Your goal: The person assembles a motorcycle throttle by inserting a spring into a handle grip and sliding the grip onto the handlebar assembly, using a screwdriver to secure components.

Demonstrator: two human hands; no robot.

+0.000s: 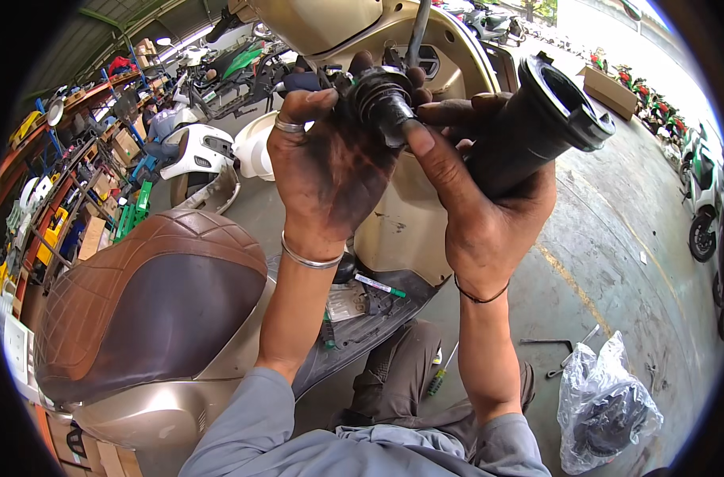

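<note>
One ringed black fitting (pixel 382 99) sits in the fingers of the left hand (pixel 326 171), palm facing the viewer; the right hand (pixel 485 211), thumb against it, grips one flanged black cylinder (pixel 517 147). Both forearms rise before one gold scooter (pixel 406 219).

Across the grey floor (pixel 616 278) I saw a bulging clear plastic bag (pixel 584 389), a dark bent bar (pixel 546 341) beside a slim metal tool (pixel 578 347), and a green-handled screwdriver (pixel 437 381). The black footboard (pixel 362 338) bore a white-and-green marker (pixel 380 286).
</note>
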